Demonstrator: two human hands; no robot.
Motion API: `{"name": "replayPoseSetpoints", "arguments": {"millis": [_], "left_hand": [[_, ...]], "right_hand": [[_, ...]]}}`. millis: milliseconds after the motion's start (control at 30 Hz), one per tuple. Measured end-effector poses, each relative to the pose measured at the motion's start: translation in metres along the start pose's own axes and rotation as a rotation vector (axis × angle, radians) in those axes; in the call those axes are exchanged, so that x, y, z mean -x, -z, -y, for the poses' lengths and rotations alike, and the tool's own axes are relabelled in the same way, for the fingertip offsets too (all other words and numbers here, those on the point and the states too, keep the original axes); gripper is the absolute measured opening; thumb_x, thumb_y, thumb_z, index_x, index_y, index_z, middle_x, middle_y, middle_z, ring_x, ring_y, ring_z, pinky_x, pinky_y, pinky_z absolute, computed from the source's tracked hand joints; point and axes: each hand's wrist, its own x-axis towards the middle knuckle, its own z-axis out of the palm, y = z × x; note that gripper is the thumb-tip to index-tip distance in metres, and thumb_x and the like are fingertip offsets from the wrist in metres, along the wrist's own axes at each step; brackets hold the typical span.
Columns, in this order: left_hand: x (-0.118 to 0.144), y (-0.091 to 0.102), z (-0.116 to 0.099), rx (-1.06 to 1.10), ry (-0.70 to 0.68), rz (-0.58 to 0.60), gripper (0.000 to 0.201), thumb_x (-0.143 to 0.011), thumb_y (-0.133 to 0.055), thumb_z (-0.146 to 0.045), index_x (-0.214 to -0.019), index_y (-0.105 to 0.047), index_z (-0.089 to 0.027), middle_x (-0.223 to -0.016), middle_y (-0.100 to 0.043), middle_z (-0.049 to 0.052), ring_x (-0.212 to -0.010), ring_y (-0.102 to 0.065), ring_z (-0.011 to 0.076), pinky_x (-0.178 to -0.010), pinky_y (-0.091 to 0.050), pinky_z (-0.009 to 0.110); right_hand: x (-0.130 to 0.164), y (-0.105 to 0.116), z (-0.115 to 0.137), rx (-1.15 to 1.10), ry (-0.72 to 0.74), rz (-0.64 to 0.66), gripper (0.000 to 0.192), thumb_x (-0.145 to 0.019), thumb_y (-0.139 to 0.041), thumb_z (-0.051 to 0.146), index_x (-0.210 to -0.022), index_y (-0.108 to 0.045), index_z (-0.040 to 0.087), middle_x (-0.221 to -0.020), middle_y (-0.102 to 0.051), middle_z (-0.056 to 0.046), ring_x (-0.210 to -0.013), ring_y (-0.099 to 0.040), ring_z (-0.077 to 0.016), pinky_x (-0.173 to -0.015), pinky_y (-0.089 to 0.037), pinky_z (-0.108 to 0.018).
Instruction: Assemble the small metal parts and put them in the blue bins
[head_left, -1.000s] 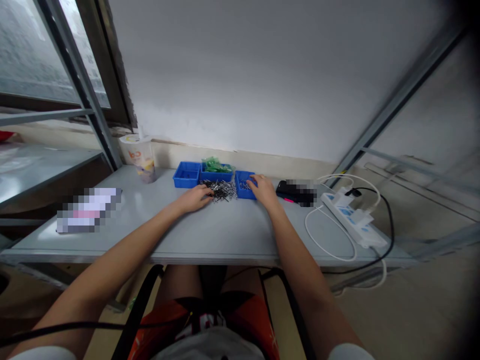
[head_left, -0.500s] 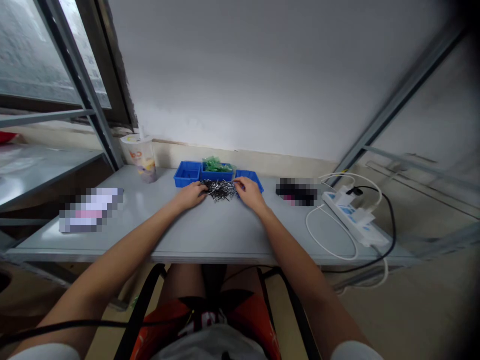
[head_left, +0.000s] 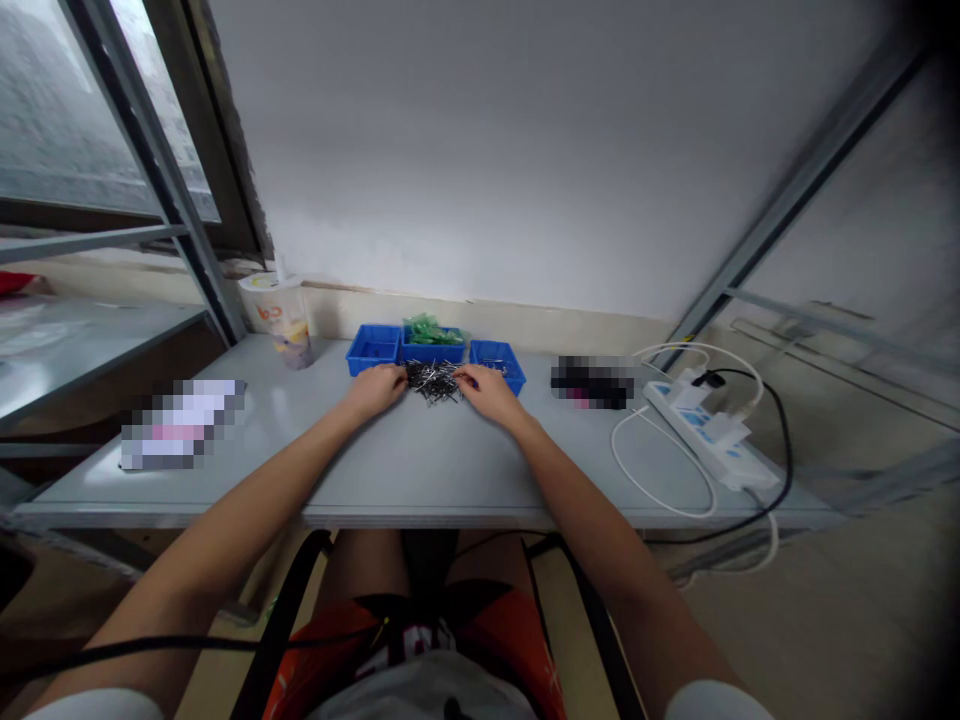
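A heap of thin dark and silver pieces (head_left: 433, 380), like small screws or nails, lies on the table between my hands. My left hand (head_left: 379, 390) rests at the heap's left edge with its fingers drawn together; anything in them is too small to name. Over the right edge of the heap, the fingers of my right hand (head_left: 484, 388) are bent in a pinch, and what they hold cannot be made out. Just behind that hand is a blue tray (head_left: 517, 380) with some silver pieces inside, partly covered by the hand.
A left blue tray (head_left: 352, 364) and a middle blue tray (head_left: 433, 353) holding green packets (head_left: 427, 330) stand behind the heap. A drink cup (head_left: 283, 320) is at the back left. To the right lie a white power strip (head_left: 709, 440) and cables. Blurred objects lie on both sides.
My right hand has shifted left, from beside the right tray onto the heap's right edge, uncovering more of that tray. My left hand has barely moved.
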Motion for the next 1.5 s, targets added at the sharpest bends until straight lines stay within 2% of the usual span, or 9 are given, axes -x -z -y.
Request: {"name": "replayPoseSetpoints", "arguments": {"millis": [133, 300, 400, 533, 767, 967, 1133, 1233, 1500], "left_hand": [[0.0, 0.006, 0.002, 0.164, -0.018, -0.077, 0.025, -0.088, -0.046, -0.031, -0.093, -0.067, -0.018, -0.094, -0.068, 0.009, -0.085, -0.062, 0.0229, -0.073, -0.047, 0.031], [0.001, 0.01, -0.012, 0.408, -0.2, -0.099, 0.026, -0.09, -0.047, -0.035, -0.092, -0.066, -0.017, -0.09, -0.066, 0.007, -0.08, -0.06, 0.0186, -0.077, -0.047, 0.031], [0.004, 0.01, -0.023, 0.49, -0.273, -0.09, 0.026, -0.091, -0.047, -0.036, -0.093, -0.065, -0.017, -0.091, -0.066, 0.006, -0.082, -0.061, 0.0178, -0.076, -0.047, 0.029], [0.006, 0.011, -0.028, 0.495, -0.294, -0.076, 0.025, -0.092, -0.047, -0.034, -0.095, -0.065, -0.017, -0.092, -0.066, 0.006, -0.084, -0.061, 0.0175, -0.077, -0.047, 0.029], [0.005, 0.011, -0.025, 0.459, -0.291, -0.076, 0.024, -0.091, -0.048, -0.033, -0.096, -0.065, -0.017, -0.091, -0.065, 0.005, -0.082, -0.06, 0.0175, -0.076, -0.046, 0.029], [0.007, 0.015, -0.027, 0.456, -0.254, -0.123, 0.028, -0.091, -0.048, -0.037, -0.104, -0.063, -0.017, -0.096, -0.063, 0.007, -0.083, -0.059, 0.0179, -0.077, -0.046, 0.03], [0.009, 0.014, -0.031, 0.43, -0.316, -0.028, 0.025, -0.091, -0.047, -0.035, -0.095, -0.066, -0.018, -0.088, -0.065, 0.005, -0.08, -0.059, 0.0172, -0.074, -0.046, 0.029], [0.01, 0.013, -0.035, 0.426, -0.333, 0.012, 0.026, -0.092, -0.047, -0.036, -0.098, -0.065, -0.019, -0.089, -0.066, 0.005, -0.081, -0.06, 0.0178, -0.074, -0.045, 0.028], [0.011, 0.012, -0.041, 0.532, -0.32, 0.029, 0.031, -0.094, -0.038, -0.032, -0.098, -0.064, -0.016, -0.094, -0.067, 0.006, -0.085, -0.06, 0.0183, -0.078, -0.045, 0.029]], "right_hand": [[0.002, 0.001, 0.005, -0.004, 0.003, 0.03, 0.017, -0.088, -0.051, 0.019, -0.096, -0.067, 0.018, -0.09, -0.069, -0.004, -0.076, -0.06, -0.0135, -0.074, -0.043, -0.025], [0.004, -0.003, 0.012, -0.036, -0.004, 0.075, 0.019, -0.089, -0.052, 0.025, -0.102, -0.065, 0.017, -0.086, -0.068, -0.004, -0.073, -0.058, -0.0128, -0.07, -0.041, -0.024], [0.005, -0.006, 0.017, -0.074, 0.042, 0.133, 0.02, -0.09, -0.052, 0.027, -0.102, -0.064, 0.017, -0.088, -0.067, -0.004, -0.075, -0.058, -0.0127, -0.071, -0.041, -0.023], [0.005, -0.008, 0.019, -0.09, 0.103, 0.167, 0.019, -0.092, -0.049, 0.026, -0.097, -0.066, 0.017, -0.09, -0.067, -0.004, -0.079, -0.058, -0.0127, -0.073, -0.04, -0.024], [0.006, -0.008, 0.015, -0.092, 0.11, 0.188, 0.018, -0.09, -0.051, 0.025, -0.097, -0.066, 0.018, -0.087, -0.067, -0.002, -0.077, -0.057, -0.0126, -0.071, -0.039, -0.023], [0.006, -0.009, 0.014, -0.07, 0.08, 0.159, 0.019, -0.091, -0.05, 0.027, -0.095, -0.067, 0.019, -0.083, -0.066, -0.002, -0.073, -0.056, -0.012, -0.068, -0.038, -0.022], [0.006, -0.008, 0.018, -0.047, 0.058, 0.161, 0.019, -0.092, -0.05, 0.027, -0.094, -0.067, 0.019, -0.084, -0.067, -0.002, -0.074, -0.057, -0.0124, -0.07, -0.038, -0.023], [0.006, -0.009, 0.02, -0.052, 0.066, 0.15, 0.019, -0.092, -0.05, 0.026, -0.093, -0.067, 0.019, -0.085, -0.068, -0.002, -0.076, -0.058, -0.0125, -0.071, -0.038, -0.023], [0.008, -0.013, 0.022, 0.083, 0.105, 0.092, 0.017, -0.093, -0.051, 0.027, -0.092, -0.065, 0.018, -0.086, -0.067, -0.003, -0.078, -0.058, -0.0137, -0.07, -0.039, -0.024]]}}
